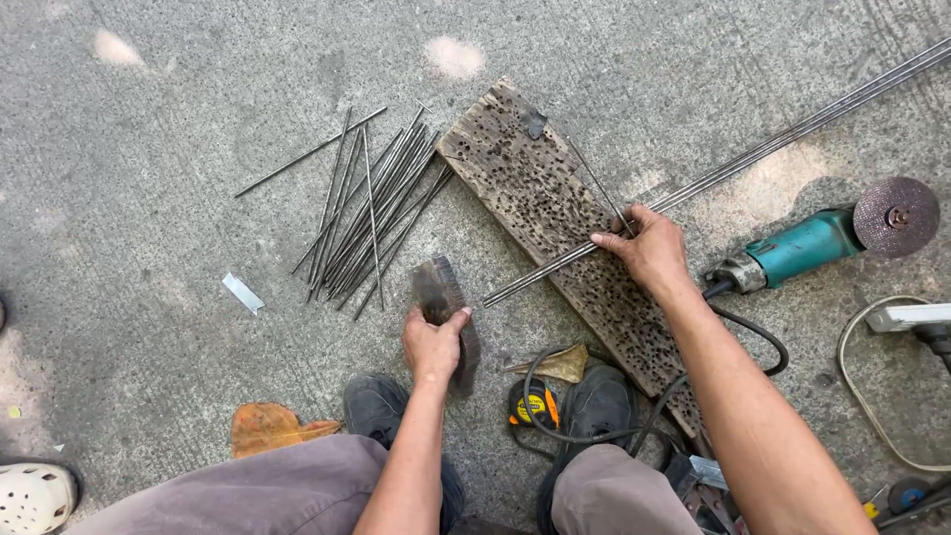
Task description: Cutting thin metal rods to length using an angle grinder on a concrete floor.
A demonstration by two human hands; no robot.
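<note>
Rods [693, 183] of thin grey metal lie in a long bunch across an old wooden plank [525, 188]. The bunch is very long and straight. Its long line runs from about 8 o'clock, where the cut ends stick out past the plank, up to 2 o'clock, where it leaves the picture. The plank is brown, rough and full of little dark holes. It lies the other way, from 11 o'clock down to 5 o'clock.

The right hand [646, 246] rests on the plank near the middle of the picture. Its fingers are curled down over the bunch and press it against the wood.

The left hand [433, 347] is at 6 o'clock from the middle. It is closed around a flat dark block [443, 297] with a rough, worn top, and the thumb lies across it.

A pile of short rods [371, 213] lies loose on the grey concrete floor [149, 198] at 10 o'clock, fanned out like sticks. A teal grinder [822, 238] with a round dark disc lies at 3 o'clock. A yellow tape measure [533, 404] sits between two dark shoes [376, 406].
</note>
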